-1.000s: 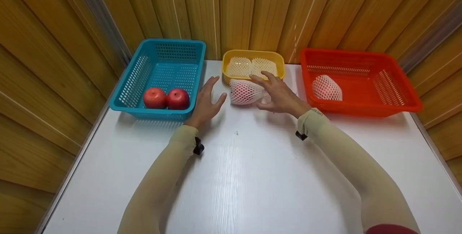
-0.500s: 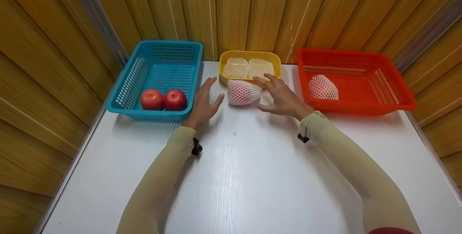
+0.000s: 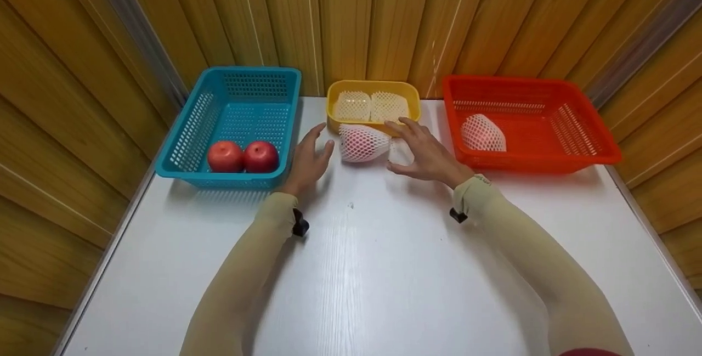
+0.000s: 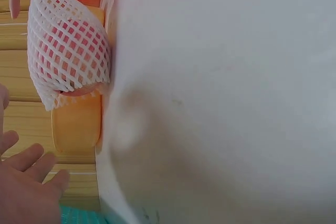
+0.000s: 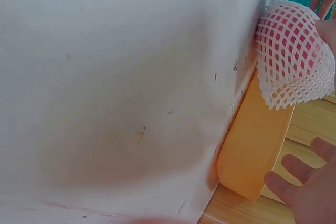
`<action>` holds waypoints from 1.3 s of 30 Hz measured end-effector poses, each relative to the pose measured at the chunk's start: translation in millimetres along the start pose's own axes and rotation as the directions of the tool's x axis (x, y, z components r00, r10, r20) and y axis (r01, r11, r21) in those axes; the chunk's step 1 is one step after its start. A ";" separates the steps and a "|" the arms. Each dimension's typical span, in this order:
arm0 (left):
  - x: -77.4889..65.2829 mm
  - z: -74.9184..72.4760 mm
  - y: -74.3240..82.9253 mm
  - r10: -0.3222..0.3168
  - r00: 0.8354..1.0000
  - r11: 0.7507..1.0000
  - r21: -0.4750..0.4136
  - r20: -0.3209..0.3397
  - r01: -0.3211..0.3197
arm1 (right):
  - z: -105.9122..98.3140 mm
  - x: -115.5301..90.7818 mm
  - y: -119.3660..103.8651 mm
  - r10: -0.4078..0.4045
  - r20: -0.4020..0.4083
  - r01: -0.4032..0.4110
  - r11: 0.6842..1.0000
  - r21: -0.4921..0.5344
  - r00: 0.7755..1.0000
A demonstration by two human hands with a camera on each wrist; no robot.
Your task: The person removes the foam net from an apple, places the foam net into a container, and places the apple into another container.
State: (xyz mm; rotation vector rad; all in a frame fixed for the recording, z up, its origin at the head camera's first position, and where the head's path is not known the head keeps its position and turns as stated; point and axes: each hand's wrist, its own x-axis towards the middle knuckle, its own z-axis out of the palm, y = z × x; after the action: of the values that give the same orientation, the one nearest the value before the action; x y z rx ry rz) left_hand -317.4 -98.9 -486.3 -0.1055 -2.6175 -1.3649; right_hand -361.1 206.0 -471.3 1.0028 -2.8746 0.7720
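An apple in a white foam net (image 3: 363,143) lies on the table in front of the yellow container, its red showing through the mesh. To its left my left hand (image 3: 308,164) is held apart from it, fingers spread, beside the blue basket. My right hand (image 3: 428,153) hovers at the other side, fingers extended and thumb apart, close to the net's loose end; the head view does not settle whether they touch. In the left wrist view, the netted apple (image 4: 71,51) stands clear of the left fingers. Neither hand grips anything.
A blue basket (image 3: 184,176) at left holds two red apples (image 3: 243,157). The yellow container (image 3: 333,120) at the back holds folded foam nets (image 3: 373,106). In the red basket (image 3: 548,161) at right lies another netted apple (image 3: 483,134). Wooden walls (image 3: 345,21) enclose the table.
The head view has shifted slightly, so the baskets appear a little further left. Both hands stay spread around the netted apple, with hardly any movement.
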 end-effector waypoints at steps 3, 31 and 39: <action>6.6 1.1 -0.7 0.000 1.000 0.998 -0.060 -0.018 -0.001 | 1.2 -0.4 0.4 -0.016 -0.007 0.016 1.000 -0.003 1.000; 31.3 12.0 -3.0 -0.058 0.998 0.992 -0.110 0.010 0.059 | -1.1 -14.5 3.4 0.051 -0.001 -0.051 0.999 -0.010 0.999; 26.8 24.2 4.1 -0.020 0.999 0.983 -0.184 0.050 0.029 | 2.0 -24.4 7.4 0.080 0.008 -0.080 0.997 0.010 0.997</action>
State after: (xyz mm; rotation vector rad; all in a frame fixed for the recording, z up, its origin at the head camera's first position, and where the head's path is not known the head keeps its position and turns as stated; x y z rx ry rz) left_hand -346.3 -77.4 -491.3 -0.1334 -2.5327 -1.6315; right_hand -345.7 224.3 -480.3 0.8984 -2.9368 0.7900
